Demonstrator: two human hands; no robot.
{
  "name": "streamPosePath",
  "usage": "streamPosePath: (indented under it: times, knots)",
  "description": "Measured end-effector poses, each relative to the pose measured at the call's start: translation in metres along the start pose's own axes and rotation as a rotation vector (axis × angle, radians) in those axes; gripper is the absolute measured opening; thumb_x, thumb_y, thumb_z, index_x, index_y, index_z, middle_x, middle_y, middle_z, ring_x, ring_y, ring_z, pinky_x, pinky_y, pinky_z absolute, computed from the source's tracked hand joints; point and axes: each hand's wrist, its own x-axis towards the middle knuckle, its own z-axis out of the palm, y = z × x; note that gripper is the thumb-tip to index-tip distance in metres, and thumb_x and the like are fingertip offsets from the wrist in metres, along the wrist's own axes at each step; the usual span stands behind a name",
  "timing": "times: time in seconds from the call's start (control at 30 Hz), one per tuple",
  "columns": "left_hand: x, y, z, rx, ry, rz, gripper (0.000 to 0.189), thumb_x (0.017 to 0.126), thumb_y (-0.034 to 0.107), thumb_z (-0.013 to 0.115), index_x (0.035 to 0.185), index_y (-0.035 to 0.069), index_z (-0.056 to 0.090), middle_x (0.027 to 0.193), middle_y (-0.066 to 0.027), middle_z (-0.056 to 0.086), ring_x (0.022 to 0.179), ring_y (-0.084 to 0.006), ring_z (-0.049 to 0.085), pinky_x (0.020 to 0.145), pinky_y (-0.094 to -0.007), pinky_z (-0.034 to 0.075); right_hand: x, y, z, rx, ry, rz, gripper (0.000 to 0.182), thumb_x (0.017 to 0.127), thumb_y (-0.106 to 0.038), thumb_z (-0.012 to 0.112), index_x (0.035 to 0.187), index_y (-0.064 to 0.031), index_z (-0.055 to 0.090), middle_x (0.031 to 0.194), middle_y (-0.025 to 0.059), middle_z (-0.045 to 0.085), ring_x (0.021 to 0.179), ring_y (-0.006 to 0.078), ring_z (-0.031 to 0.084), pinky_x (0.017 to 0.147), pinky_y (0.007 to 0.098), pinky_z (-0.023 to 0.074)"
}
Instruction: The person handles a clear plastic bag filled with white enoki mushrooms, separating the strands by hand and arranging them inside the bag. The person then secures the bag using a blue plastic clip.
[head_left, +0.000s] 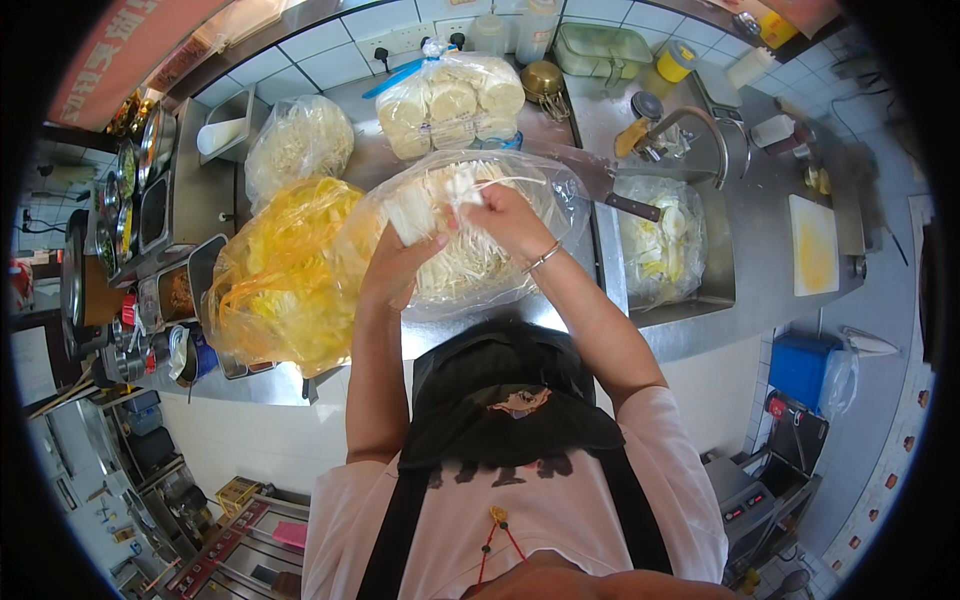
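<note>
My left hand (397, 259) holds a white bunch of enoki mushrooms (409, 212) over a wide, clear plastic bag (559, 187). More loose enoki (469, 274) fills that bag. With bent fingers, my right hand (510, 217) grips a small white clump of enoki (466, 184), and a few strands stick out to the right. Just right of the bag lies a cleaver (592, 176) with a dark handle reaching over the sink's edge. A yellow plastic bag of leafy vegetable (300, 277) rests against the enoki bag on the left.
Behind are a bag of pale round food pieces (450, 105) and another clear bag (300, 146). On the right, a sink (720, 292) holds bagged leaves (660, 240) below a curved faucet (712, 135). A cutting board (814, 244) lies farther right. Metal food pans (157, 210) line the left.
</note>
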Motion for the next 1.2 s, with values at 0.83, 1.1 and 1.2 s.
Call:
streamPosePath:
  times: [0.83,1.1,1.2]
  knots:
    - [0.008,-0.006,-0.008,-0.060,0.039,-0.079,0.043,0.076,0.001,0.064,0.117,0.001,0.054,0.106,-0.0075,0.061,0.097,-0.0170,0.058,0.086,-0.0307,0.045,-0.009,-0.017,0.001,0.323,-0.153,0.171,0.032,0.081,-0.007,0.064,0.110,0.0029,0.054,0.090,0.0057,0.063,0.080,0.0112,0.060,0.073,0.0250,0.0485]
    - [0.008,-0.009,-0.008,0.085,-0.014,-0.063,0.047,0.074,-0.001,0.063,0.120,0.000,0.052,0.109,-0.0088,0.060,0.097,-0.0195,0.059,0.083,-0.0322,0.048,-0.012,-0.015,0.004,0.127,-0.106,0.100,0.031,0.081,-0.003,0.063,0.111,-0.0005,0.055,0.092,0.0046,0.064,0.082,0.0106,0.061,0.075,0.0249,0.0498]
    - [0.007,-0.006,-0.013,-0.124,0.086,-0.140,0.045,0.075,-0.001,0.062,0.119,0.001,0.052,0.108,-0.0072,0.060,0.096,-0.0172,0.059,0.083,-0.0301,0.047,-0.008,-0.006,-0.001,0.509,0.144,0.187,0.029,0.078,-0.002,0.063,0.106,0.0017,0.055,0.090,0.0088,0.064,0.081,0.0154,0.063,0.072,0.0281,0.0508]
